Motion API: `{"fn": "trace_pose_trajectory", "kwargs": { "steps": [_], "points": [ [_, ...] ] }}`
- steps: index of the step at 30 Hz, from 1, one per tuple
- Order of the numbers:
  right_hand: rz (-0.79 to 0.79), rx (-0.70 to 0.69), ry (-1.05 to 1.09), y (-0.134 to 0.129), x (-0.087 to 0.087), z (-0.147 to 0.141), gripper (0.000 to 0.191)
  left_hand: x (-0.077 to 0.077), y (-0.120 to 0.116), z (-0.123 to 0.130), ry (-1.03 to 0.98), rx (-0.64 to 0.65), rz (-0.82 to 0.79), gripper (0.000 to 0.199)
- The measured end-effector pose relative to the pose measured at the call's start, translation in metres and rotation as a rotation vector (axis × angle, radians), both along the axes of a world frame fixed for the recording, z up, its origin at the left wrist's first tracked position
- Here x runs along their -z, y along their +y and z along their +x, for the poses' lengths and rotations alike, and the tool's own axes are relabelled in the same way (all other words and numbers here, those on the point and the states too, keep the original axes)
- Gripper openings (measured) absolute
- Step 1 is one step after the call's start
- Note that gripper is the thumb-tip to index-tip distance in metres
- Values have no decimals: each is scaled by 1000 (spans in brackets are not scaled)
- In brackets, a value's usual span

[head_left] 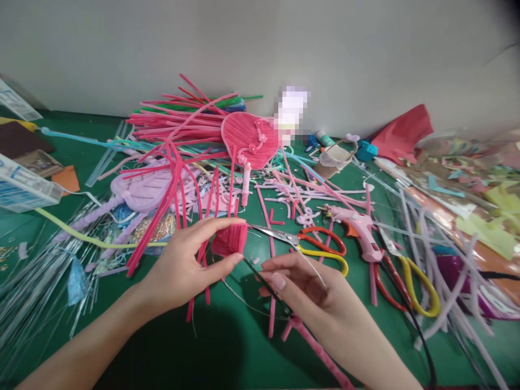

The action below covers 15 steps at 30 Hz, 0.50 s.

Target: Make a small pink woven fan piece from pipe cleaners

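My left hand (pixel 184 265) is closed around a deep-pink piece of pipe cleaners laid side by side (pixel 229 240), pinched between thumb and fingers. A thin dark rod (pixel 264 280) reaches from the lower corner of that piece down to my right hand (pixel 311 287), whose thumb and fingers grip it. Below the right fingers, a pink fuzzy stem (pixel 319 349) slants to the bottom edge; whether it joins the rod I cannot tell. A pale thread (pixel 311 262) runs by the right hand. Scissors with red and yellow handles (pixel 320 244) lie just beyond, their blades pointing toward the pink piece.
A pink heart-shaped fan (pixel 246 138) rests on bundled pipe cleaners (pixel 162 122) at the back. A lilac fan (pixel 142 187) lies left. Right are a pink glue gun (pixel 363 230), second scissors (pixel 418 287), a small basket (pixel 333 157) and paper scraps (pixel 491 216).
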State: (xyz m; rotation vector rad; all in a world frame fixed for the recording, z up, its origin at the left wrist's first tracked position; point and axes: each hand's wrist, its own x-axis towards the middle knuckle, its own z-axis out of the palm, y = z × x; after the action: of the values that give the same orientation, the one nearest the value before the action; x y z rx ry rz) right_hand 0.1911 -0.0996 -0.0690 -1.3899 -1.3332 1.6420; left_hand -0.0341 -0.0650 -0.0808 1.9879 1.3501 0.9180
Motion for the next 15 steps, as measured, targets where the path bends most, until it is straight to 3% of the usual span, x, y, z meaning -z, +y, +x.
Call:
{"fn": "trace_pose_trajectory", "kwargs": {
  "steps": [3, 6, 9, 12, 15],
  "points": [
    [-6, 34, 51, 3, -2, 0, 24, 1, 1, 1, -94, -25, -71, 40],
    [-37, 100, 219, 6, -3, -1, 21, 1, 5, 1, -342, -18, -177, 52],
    [-82, 151, 406, 7, -2, -2, 15, 2, 10, 0, -610, -10, -235, 49],
    [-126, 236, 506, 12, 2, -2, 14, 5, 14, -3, -732, -194, -199, 33],
    [-134, 408, 516, 18, 7, 1, 21, 6, 14, -4, -693, -337, -75, 24]
  ]
}}
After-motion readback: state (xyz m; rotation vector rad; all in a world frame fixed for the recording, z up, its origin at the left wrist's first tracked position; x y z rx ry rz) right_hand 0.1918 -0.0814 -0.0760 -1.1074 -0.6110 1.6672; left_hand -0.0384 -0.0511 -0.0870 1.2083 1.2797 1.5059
